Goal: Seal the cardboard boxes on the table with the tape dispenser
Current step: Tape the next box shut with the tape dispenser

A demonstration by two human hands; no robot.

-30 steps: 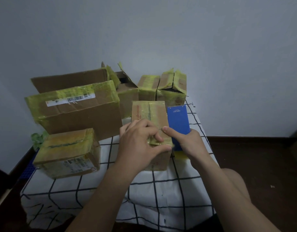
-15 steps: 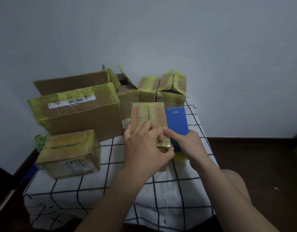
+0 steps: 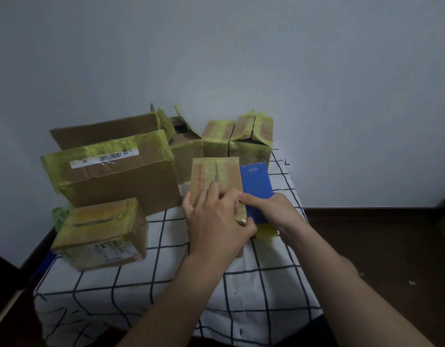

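Observation:
A small cardboard box (image 3: 216,174) with yellow tape along its top seam stands at the middle of the table. My left hand (image 3: 216,221) lies on its near top, fingers stretched forward and pressing down, thumb at the near right corner. Right beside the box is a blue tape dispenser (image 3: 256,181). My right hand (image 3: 274,211) grips its near end, with the index finger reaching onto the box's top. Yellow tape (image 3: 266,232) shows just below that hand.
A large taped box (image 3: 121,179) stands at the left and a smaller taped one (image 3: 101,231) in front of it. Several boxes (image 3: 251,144) with raised flaps line the wall. The table has a white checked cloth (image 3: 254,291); dark floor lies to the right.
My left hand's fingers have uncurled from a pinch at the box's near edge and slid forward along its top. The right hand and dispenser have hardly moved.

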